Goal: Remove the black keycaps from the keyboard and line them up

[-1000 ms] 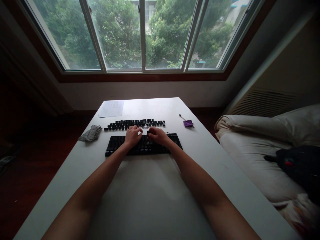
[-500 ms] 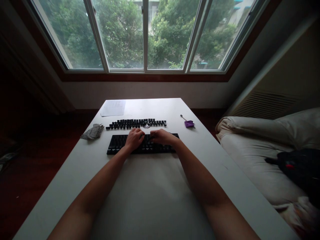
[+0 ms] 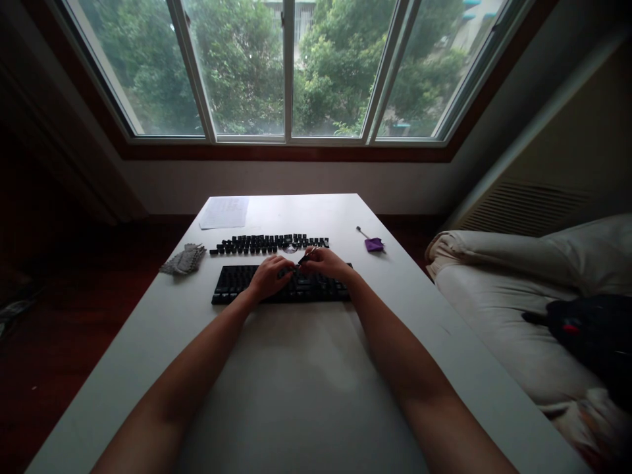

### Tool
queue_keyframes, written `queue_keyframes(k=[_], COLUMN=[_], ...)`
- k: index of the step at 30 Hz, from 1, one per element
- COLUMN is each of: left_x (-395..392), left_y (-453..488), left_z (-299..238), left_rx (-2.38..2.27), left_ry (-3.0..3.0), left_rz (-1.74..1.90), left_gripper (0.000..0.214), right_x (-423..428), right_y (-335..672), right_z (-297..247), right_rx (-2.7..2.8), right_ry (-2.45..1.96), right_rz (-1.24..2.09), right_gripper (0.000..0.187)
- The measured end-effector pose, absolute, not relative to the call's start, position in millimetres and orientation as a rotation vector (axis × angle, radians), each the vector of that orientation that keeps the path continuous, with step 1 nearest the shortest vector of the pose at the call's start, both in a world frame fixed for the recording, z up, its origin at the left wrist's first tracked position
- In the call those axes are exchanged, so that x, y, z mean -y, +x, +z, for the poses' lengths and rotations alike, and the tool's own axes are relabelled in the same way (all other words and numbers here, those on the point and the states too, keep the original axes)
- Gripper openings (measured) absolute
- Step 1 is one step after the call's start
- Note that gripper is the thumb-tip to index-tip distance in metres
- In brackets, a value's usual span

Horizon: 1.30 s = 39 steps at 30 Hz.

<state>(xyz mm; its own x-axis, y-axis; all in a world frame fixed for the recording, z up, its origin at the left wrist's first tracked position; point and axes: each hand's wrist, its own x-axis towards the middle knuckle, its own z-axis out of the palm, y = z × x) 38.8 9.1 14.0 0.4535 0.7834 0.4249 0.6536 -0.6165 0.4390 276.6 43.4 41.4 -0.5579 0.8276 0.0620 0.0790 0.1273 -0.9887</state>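
A black keyboard lies across the white table, partly covered by my hands. My right hand is closed in a pinch above its back edge, on what looks like a small keycap puller with a dark body and thin wire. My left hand is over the middle of the keyboard, with its fingers drawn together and the tips meeting the small dark piece at the right fingertips. Whatever sits between the left fingertips is too small to make out. Behind the keyboard stand rows of loose black keycaps.
A crumpled grey cloth lies left of the keyboard. To the right are a purple cloth and a small brush. A paper sheet lies at the table's far left corner. A cream sofa stands beyond the right edge.
My right hand has risen off the keys and turned, bringing the small dark tool into sight. My left hand has shifted right to meet it.
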Motion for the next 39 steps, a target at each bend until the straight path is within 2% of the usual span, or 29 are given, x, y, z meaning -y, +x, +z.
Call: queue_keyframes(k=[9, 20, 33, 39], left_x=[-11, -13, -25, -56], left_y=[45, 54, 38, 26], left_z=[7, -2, 7, 12], left_rx=[-1.301, -1.320, -1.505, -1.704], left_ry=[2.245, 2.151, 2.060, 2.167], left_rz=[0.963, 1.051, 1.105, 0.960], left_gripper=[0.024, 0.027, 0.026, 0.024], right_x=[-43, -44, -50, -55], right_y=[271, 269, 272, 273], right_z=[38, 31, 25, 19], right_rx=[1.861, 1.677, 1.580, 1.560], right_ry=[-0.888, -0.884, -0.899, -0.888], right_rz=[1.343, 1.532, 1.531, 1.533], right_gripper=[0.016, 0.026, 0.032, 0.033])
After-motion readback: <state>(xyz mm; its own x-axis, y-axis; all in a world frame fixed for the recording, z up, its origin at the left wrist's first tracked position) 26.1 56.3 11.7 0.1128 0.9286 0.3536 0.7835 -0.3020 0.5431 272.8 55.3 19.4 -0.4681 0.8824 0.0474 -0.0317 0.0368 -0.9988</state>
